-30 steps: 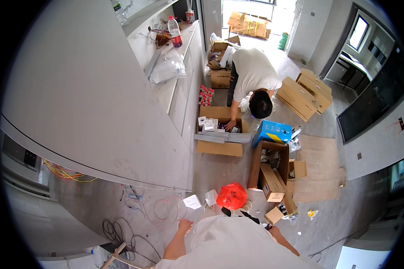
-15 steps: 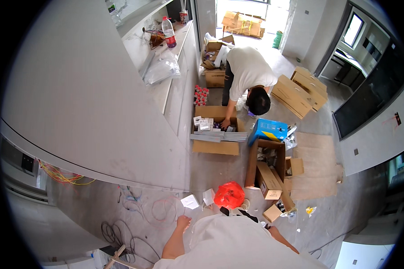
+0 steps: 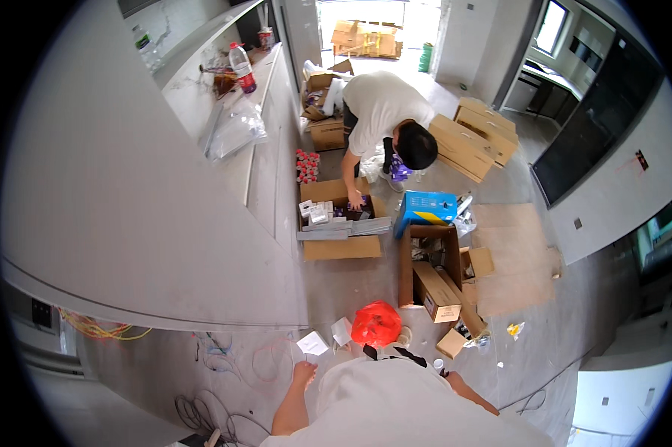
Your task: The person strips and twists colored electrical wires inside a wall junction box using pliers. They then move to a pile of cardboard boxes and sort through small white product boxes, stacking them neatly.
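Observation:
My left hand (image 3: 303, 373) hangs at my left side, fingers curled in; whatever they may hold is too small to make out. Just beyond it a white square box (image 3: 313, 343) lies on the floor, beside another small white box (image 3: 341, 331). My right hand (image 3: 451, 378) is low on my right, mostly closed round something dark I cannot make out. A small white round piece (image 3: 438, 363) shows close to its fingers. In front of my body sits a red plastic bag (image 3: 376, 324), its contents hidden.
Ahead, a bending person (image 3: 388, 112) reaches into an open carton (image 3: 341, 248) of small white boxes and grey strips. To the right stand a blue box (image 3: 425, 208) and an open brown carton (image 3: 406, 267). Loose cable (image 3: 194, 411) lies at the lower left.
My view has turned, so the room sits further left in the picture. The other person's hand is still in the carton, and more of a purple thing shows beside them. My hands stay low.

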Tool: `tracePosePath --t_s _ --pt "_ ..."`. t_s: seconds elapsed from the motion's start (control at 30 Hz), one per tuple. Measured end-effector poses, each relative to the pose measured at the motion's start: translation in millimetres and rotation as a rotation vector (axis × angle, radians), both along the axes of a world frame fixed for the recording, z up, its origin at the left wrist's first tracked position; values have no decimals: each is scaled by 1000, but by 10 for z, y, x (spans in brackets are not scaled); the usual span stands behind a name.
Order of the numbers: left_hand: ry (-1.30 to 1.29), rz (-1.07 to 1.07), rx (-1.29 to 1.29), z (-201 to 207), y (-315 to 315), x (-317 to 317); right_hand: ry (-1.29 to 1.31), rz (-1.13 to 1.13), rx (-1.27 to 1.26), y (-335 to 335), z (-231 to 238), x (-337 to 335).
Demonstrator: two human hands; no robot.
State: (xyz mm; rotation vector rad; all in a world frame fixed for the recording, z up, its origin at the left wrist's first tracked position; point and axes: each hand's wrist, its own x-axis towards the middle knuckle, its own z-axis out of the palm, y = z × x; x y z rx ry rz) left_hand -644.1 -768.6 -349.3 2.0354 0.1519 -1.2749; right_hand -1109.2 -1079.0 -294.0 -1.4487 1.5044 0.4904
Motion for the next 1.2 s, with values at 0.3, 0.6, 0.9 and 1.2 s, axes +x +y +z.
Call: tracePosePath --t_s 0.3,0.6,0.9,1.2 --pt "15 39 -33 76 65 -38 -55 -58 -13 93 -261 -92" --pt "-17 7 -11 186 140 -60 -252 11 -137 182 -100 -10" --pt "-15 1 39 315 110 -78 -792 -366 -113 91 577 36" --pt "-55 0 1 653 -535 -205 -806 -265 32 -168 31 -146"
